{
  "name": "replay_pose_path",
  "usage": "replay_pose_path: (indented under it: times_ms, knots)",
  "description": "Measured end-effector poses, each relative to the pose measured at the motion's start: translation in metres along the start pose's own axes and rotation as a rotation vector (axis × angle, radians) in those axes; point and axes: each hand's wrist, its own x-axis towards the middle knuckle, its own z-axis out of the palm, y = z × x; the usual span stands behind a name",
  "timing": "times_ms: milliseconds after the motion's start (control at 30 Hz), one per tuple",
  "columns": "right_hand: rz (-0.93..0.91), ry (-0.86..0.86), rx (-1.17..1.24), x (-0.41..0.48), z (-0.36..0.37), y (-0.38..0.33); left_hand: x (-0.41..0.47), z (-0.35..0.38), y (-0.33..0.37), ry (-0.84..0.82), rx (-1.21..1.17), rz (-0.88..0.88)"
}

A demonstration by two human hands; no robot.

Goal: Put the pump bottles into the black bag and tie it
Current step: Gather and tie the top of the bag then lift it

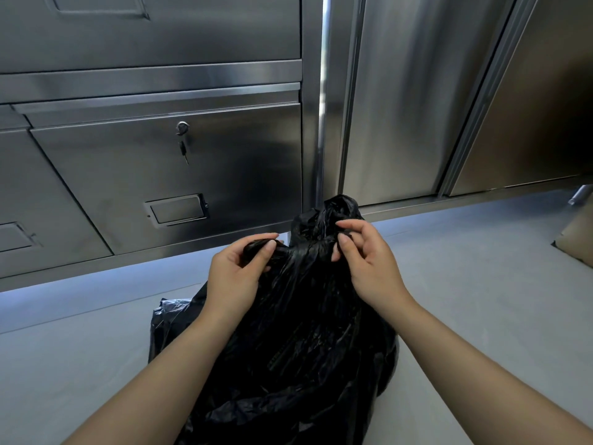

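A black bag is held at its gathered neck by two bare hands, seen from above.

The bag is set on a pale grey surface, bulging and crinkled, and its contents are hidden by the plastic. A twisted strand of the neck is pinched by the left hand between thumb and curled fingers. Another fold is pinched by the right hand close by, and a tuft of plastic is raised behind the two. Behind the bag, brushed steel cabinets are seen, with a key hung from a drawer lock and a label holder below it. A piece of brown cardboard is cut off by the right edge.
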Motion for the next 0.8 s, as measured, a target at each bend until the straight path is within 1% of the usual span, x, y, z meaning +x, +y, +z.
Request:
replay_pose_path:
  times_ms: [67, 167, 267, 400, 500, 633, 700, 800]
  knots:
    - [-0.040, 0.078, 0.035, 0.003, 0.002, -0.009, 0.002, 0.002, 0.003, 0.026, 0.002, 0.038]
    - [-0.092, 0.098, 0.073, 0.004, 0.005, -0.022, 0.005, 0.002, 0.006, 0.042, 0.020, 0.070]
    - [-0.113, 0.053, 0.128, 0.005, 0.008, -0.030, 0.006, 0.000, 0.008, 0.056, 0.026, 0.090]
    - [-0.053, -0.020, 0.217, 0.007, 0.008, -0.028, 0.003, 0.001, 0.010, 0.059, 0.049, 0.125]
    - [-0.017, -0.046, 0.231, 0.007, 0.009, -0.026, 0.000, 0.004, 0.011, 0.047, 0.041, 0.090]
    - [-0.019, -0.102, 0.217, 0.006, 0.011, -0.023, 0.001, 0.004, 0.010, 0.083, 0.064, 0.021]
    - [-0.018, -0.118, 0.174, 0.005, 0.012, -0.020, 0.002, 0.002, 0.006, 0.052, 0.111, 0.019]
    - [-0.006, -0.109, 0.074, 0.003, 0.012, -0.011, 0.003, -0.003, -0.005, -0.094, 0.245, 0.038]
